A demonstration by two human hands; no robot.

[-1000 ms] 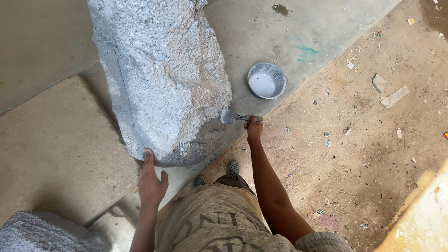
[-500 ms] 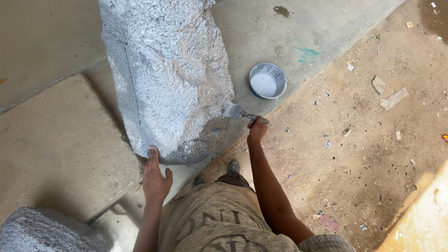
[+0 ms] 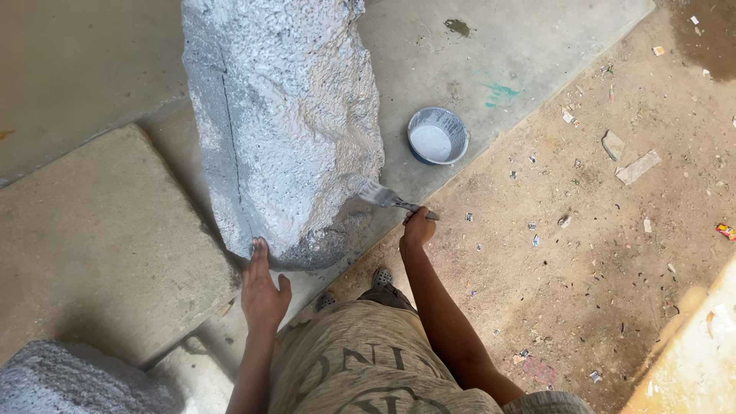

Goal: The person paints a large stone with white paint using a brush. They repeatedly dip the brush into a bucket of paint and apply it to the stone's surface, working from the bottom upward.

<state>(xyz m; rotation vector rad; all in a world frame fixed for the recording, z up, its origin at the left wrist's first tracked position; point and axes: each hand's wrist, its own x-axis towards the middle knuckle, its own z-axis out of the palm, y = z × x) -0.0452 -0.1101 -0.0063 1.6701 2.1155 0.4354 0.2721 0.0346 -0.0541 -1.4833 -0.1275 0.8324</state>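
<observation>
A tall rough block (image 3: pixel 284 123), coated in silvery-white paint, stands on a concrete slab. My left hand (image 3: pixel 262 290) presses flat against its lower near edge, fingers apart. My right hand (image 3: pixel 418 228) grips a paintbrush (image 3: pixel 383 196) whose bristles touch the block's lower right side. A round bowl (image 3: pixel 437 136) of white paint sits on the concrete to the right of the block, just beyond the brush.
Another painted rough block (image 3: pixel 73 383) lies at the bottom left. A raised concrete slab (image 3: pixel 92 245) is left of the standing block. Dirt ground (image 3: pixel 598 253) with scattered litter and small stones spreads to the right. My feet show below the block.
The brush has swept a little along the block's lower right side. My left hand has shifted slightly right along the base. The view has drifted right.
</observation>
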